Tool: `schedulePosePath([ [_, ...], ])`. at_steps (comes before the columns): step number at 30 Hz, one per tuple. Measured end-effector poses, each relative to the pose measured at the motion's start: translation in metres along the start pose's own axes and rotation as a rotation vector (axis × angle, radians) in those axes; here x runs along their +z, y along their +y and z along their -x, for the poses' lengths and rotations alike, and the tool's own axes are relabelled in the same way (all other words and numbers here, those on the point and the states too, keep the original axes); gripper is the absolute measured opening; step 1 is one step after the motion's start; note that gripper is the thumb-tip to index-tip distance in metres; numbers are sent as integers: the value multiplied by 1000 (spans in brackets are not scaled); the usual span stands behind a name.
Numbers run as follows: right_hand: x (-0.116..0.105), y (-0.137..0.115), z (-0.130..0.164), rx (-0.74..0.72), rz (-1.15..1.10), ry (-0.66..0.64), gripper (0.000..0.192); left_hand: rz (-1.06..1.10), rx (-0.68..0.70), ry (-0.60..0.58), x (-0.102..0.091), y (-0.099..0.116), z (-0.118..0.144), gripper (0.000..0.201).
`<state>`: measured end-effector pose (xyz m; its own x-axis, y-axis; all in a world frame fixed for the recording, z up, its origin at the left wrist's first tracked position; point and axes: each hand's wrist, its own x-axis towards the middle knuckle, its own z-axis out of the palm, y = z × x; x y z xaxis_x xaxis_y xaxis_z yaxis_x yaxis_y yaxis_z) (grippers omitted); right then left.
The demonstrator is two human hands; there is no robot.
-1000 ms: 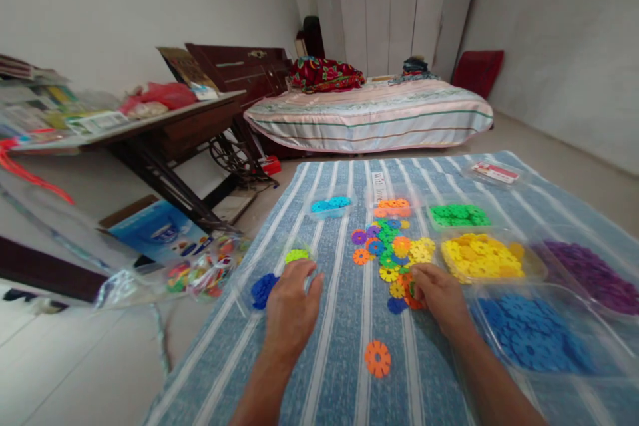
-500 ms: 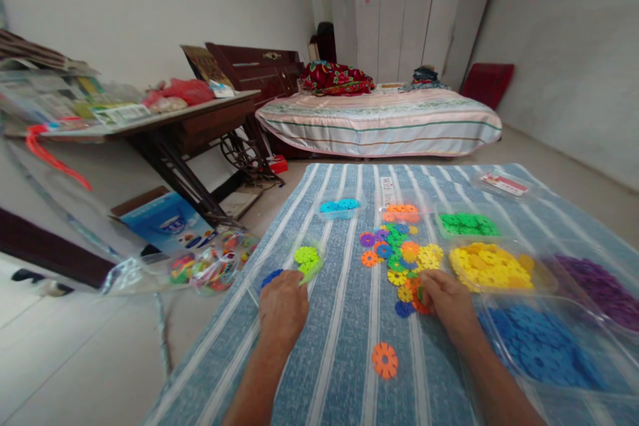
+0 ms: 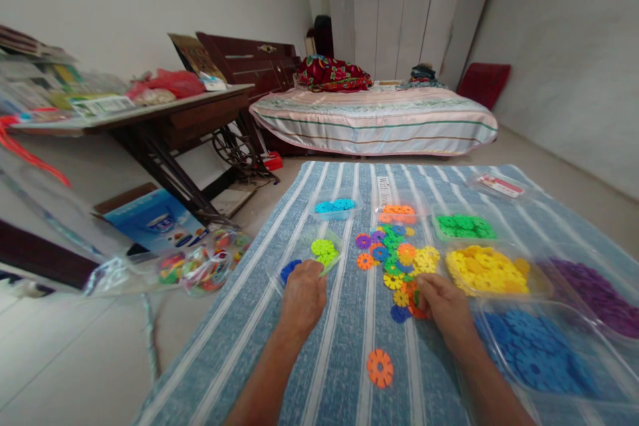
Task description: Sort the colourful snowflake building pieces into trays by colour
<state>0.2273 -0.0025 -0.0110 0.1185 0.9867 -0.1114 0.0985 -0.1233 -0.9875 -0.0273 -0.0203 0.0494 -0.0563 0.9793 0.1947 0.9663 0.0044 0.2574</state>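
Both bare forearms reach forward, well apart. The left hand [image 3: 303,293] lies palm down with its fingers curled under. The right hand [image 3: 443,306] is also palm down, its fingertips bent in a loose grip.

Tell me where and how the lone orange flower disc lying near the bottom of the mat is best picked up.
The orange disc lies flat on the striped mat, apart from the pile, with notches round its rim. Probably best to come from straight above and pinch two opposite rim petals with thumb and forefinger, tipping one edge up first, since it is thin. The right hand is a little nearer.
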Motion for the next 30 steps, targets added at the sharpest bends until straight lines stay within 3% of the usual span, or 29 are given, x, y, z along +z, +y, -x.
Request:
schedulePosePath([
  [4, 0, -1, 0, 5, -20, 4, 36, 53, 51, 215, -1, 20, 14, 25],
  [5, 0, -1, 0, 9, -32, 4, 36, 85, 79, 210, -2, 28, 22, 23],
  [6, 0, -2, 1, 15, -44, 4, 36, 120, 110, 150, -3, 35, 30, 21],
  [10, -1, -4, 2, 31, -58, 27, 35, 187, 186, -366, -3, 57, 64, 19],
  [13, -1, -5, 1, 28, -43, 37, 34, 157, 178, -546, 2, 66, 79, 28],
  [21, 0, -3, 1, 16, -15, 36, 36, 166, 138, -671, 3, 75, 74, 31],
  [25, 1, -2, 0, 9, 2, 25, 35, 209, 127, -667, 6, 71, 72, 40],
  [30, 3, -2, -1, 7, 0, 7, 35, 319, 23, -758, 11, 63, 60, 15],
])
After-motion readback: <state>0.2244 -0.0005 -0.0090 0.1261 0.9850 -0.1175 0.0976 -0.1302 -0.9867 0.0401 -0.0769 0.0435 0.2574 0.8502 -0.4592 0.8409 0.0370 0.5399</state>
